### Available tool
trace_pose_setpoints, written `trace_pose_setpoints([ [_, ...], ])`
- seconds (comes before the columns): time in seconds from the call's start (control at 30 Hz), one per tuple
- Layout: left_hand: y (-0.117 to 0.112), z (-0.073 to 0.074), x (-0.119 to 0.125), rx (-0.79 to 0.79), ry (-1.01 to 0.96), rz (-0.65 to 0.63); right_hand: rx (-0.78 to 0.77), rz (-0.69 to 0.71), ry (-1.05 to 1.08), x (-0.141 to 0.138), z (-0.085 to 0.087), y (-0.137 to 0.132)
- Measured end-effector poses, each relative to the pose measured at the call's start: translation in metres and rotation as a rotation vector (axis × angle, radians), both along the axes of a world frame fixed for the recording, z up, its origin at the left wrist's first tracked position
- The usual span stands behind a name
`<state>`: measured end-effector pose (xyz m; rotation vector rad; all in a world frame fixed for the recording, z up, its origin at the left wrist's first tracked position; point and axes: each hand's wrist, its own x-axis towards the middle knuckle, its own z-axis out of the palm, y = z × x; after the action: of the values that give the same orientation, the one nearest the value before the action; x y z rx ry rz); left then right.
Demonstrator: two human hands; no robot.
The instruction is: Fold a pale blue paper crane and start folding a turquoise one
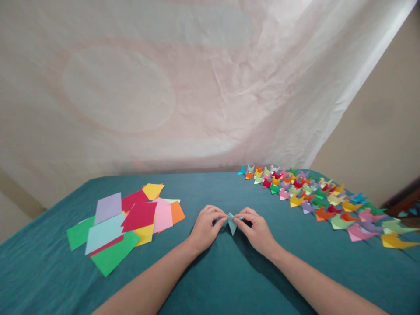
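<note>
A small folded piece of light blue paper [232,225] is held between my two hands, a little above the teal cloth or resting on it; I cannot tell which. Its lower end comes to a point toward me. My left hand [209,224] pinches its left side between thumb and fingers. On the right side, my right hand [255,227] pinches it in the same way, and a thin light blue tip shows by the fingers. Parts of the paper are hidden behind the fingertips.
Loose coloured paper sheets [108,234] lie overlapping at the left. Rows of folded paper birds [297,200] in many colours stand along the right side. Teal cloth [210,288] covers the table. A pale sheet [197,87] hangs behind its far edge.
</note>
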<state>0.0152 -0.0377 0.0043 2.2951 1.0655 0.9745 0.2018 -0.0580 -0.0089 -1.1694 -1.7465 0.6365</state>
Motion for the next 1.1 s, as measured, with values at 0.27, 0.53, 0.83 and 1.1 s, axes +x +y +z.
trace_pose_setpoints([
  [0.27, -0.002, -0.002, 0.001, 0.019, -0.037, 0.030, -0.017, -0.006, -0.001, 0.002, -0.002, 0.001],
  [0.53, 0.000, -0.005, 0.000, 0.002, 0.039, 0.019, -0.038, 0.050, -0.079, 0.001, -0.005, 0.002],
  [0.83, 0.000, -0.007, 0.001, 0.032, 0.174, 0.041, -0.018, -0.010, -0.276, 0.000, -0.009, 0.003],
  [1.1, -0.002, -0.007, 0.002, 0.048, 0.203, 0.051, 0.007, -0.022, -0.362, 0.003, -0.012, 0.005],
])
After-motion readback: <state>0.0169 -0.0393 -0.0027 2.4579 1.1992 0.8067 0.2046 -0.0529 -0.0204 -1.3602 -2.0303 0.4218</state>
